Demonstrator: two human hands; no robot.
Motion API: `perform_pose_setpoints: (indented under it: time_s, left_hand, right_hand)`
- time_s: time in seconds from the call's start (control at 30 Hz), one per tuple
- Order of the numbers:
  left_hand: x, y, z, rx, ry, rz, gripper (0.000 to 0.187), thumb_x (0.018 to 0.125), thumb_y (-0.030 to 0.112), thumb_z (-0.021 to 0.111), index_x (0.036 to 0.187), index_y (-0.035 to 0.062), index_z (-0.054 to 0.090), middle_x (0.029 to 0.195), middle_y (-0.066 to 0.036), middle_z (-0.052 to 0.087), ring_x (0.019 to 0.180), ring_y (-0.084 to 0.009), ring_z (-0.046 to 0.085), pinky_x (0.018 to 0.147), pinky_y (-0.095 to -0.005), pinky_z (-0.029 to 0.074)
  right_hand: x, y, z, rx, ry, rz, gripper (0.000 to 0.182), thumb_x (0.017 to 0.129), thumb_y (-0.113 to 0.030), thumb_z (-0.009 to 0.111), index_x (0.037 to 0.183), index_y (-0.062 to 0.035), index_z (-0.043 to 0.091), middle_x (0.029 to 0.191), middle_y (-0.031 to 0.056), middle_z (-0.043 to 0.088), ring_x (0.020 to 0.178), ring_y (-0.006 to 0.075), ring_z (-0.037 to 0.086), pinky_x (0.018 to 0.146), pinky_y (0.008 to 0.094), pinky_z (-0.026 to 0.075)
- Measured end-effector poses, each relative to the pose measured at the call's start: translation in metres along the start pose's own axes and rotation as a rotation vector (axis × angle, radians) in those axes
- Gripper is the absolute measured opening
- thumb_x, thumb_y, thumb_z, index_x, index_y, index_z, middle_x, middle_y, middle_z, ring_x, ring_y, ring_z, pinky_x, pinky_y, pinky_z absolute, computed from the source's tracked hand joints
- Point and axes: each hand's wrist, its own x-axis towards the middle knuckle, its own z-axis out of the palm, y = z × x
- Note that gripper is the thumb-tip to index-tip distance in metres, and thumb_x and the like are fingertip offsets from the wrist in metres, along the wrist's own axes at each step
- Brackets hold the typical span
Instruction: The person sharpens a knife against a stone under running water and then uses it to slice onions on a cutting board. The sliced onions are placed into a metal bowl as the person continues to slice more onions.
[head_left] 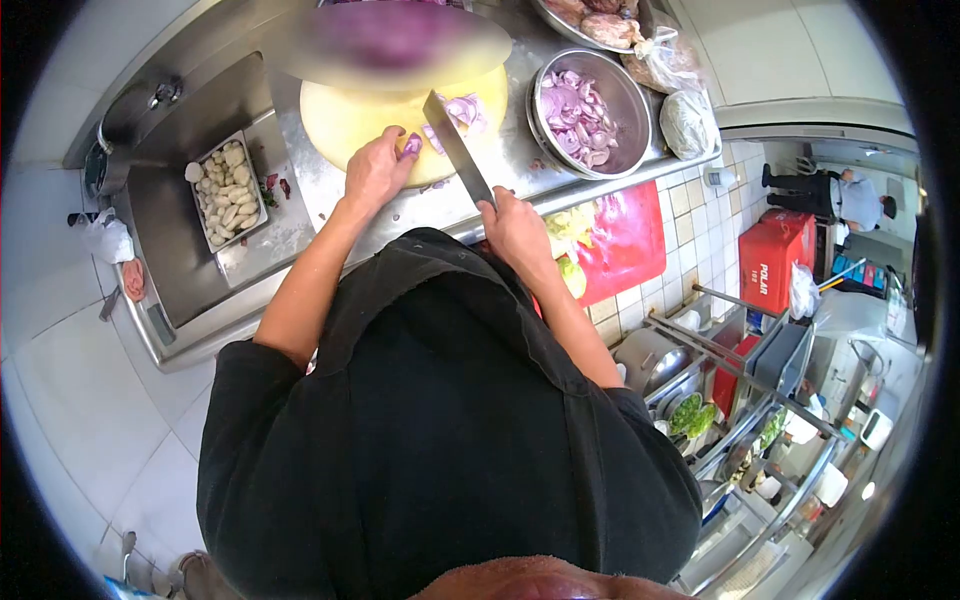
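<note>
My right hand [516, 230] is wrapped around the handle of a broad-bladed kitchen knife [459, 150]. Its blade lies across a round yellow cutting board [335, 125], beside sliced red onion [463, 108]. On the left of the blade, my left hand [376, 170] is closed, its fingertips on a small piece of red onion [411, 146]. To the right of the board stands a steel bowl [640, 125] with cut red onion [578, 120] in it. A blurred purple heap [400, 35] shows beyond the board.
A sink [190, 290] at left holds a tray of pale, knobbly pieces [230, 195]. Raw meat [610, 25] fills a bowl at the top right, near plastic bags [688, 122]. A red board [630, 245] lies below the counter edge. Another person [855, 198] stands far right, beyond racks [745, 375].
</note>
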Motion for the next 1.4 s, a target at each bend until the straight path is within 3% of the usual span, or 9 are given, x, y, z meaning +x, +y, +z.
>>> perform_pose_setpoints:
  time_s: [0.1,0.2,0.3,0.4,0.53,0.7,1.0,1.4]
  left_hand:
    - [-0.003,-0.003,0.013,-0.180,-0.006,-0.045,0.042,0.090,0.024,0.073,0.126,0.0031,0.065,0.094,-0.017,0.071,0.097,-0.0344,0.069,0.083,-0.0442,0.054]
    - [-0.004,-0.019,0.015,-0.125,0.218,0.142,0.034,0.088,0.016,0.073,0.119,0.0031,0.068,0.093,-0.014,0.069,0.093,-0.0338,0.067,0.083,-0.0429,0.055]
    - [0.004,-0.032,0.005,-0.086,0.323,0.646,0.025,0.086,0.008,0.073,0.110,0.0019,0.070,0.098,-0.014,0.069,0.094,-0.0329,0.068,0.083,-0.0406,0.055]
    - [0.015,-0.034,0.004,-0.098,0.184,0.736,0.019,0.085,0.002,0.071,0.103,0.0028,0.070,0.099,-0.013,0.069,0.096,-0.0332,0.066,0.086,-0.0411,0.054]
    - [0.023,-0.037,0.002,-0.056,0.107,0.740,0.017,0.082,0.002,0.072,0.100,0.0032,0.069,0.100,-0.014,0.068,0.096,-0.0335,0.065,0.088,-0.0427,0.052]
    - [0.025,-0.037,0.010,-0.052,0.222,0.797,0.012,0.083,0.004,0.071,0.094,0.0053,0.066,0.097,-0.011,0.066,0.095,-0.0316,0.063,0.087,-0.0420,0.049]
    - [0.026,-0.049,0.021,-0.069,0.222,0.733,0.017,0.083,0.005,0.071,0.099,0.0049,0.067,0.108,-0.011,0.067,0.105,-0.0311,0.062,0.091,-0.0413,0.046]
    - [0.023,-0.053,0.024,-0.087,0.214,0.685,0.017,0.084,0.006,0.071,0.100,0.0031,0.067,0.108,-0.013,0.068,0.107,-0.0313,0.064,0.096,-0.0415,0.046]
  right_hand:
    - [0.003,-0.001,0.001,0.031,-0.062,0.008,0.031,0.099,-0.029,0.060,0.105,0.0011,0.063,0.087,0.0315,0.069,0.089,0.0507,0.067,0.081,0.0601,0.051]
    - [0.003,-0.004,0.002,0.042,-0.084,0.014,0.033,0.099,-0.030,0.060,0.107,0.0011,0.062,0.088,0.0316,0.069,0.090,0.0515,0.066,0.081,0.0604,0.050]
    - [0.004,-0.007,0.003,0.043,-0.083,-0.002,0.032,0.099,-0.030,0.060,0.107,0.0007,0.062,0.088,0.0308,0.069,0.090,0.0516,0.066,0.081,0.0604,0.050]
    - [0.005,-0.015,-0.001,0.027,-0.100,-0.017,0.029,0.099,-0.027,0.059,0.105,0.0011,0.062,0.089,0.0305,0.070,0.089,0.0508,0.068,0.082,0.0599,0.052]
    - [0.009,-0.013,0.008,-0.014,-0.091,-0.034,0.026,0.099,-0.024,0.059,0.102,0.0012,0.062,0.087,0.0299,0.071,0.086,0.0503,0.069,0.082,0.0590,0.053]
    - [0.002,-0.019,-0.011,-0.018,-0.066,-0.083,0.024,0.098,-0.023,0.059,0.100,0.0007,0.062,0.082,0.0292,0.070,0.083,0.0496,0.069,0.080,0.0580,0.054]
    - [0.010,-0.017,0.002,-0.068,-0.081,-0.102,0.021,0.098,-0.020,0.057,0.094,-0.0005,0.062,0.079,0.0284,0.070,0.081,0.0480,0.070,0.077,0.0571,0.056]
    - [0.012,-0.020,-0.003,-0.087,-0.100,-0.112,0.021,0.098,-0.020,0.057,0.095,0.0002,0.062,0.080,0.0290,0.070,0.081,0.0480,0.070,0.076,0.0561,0.057]
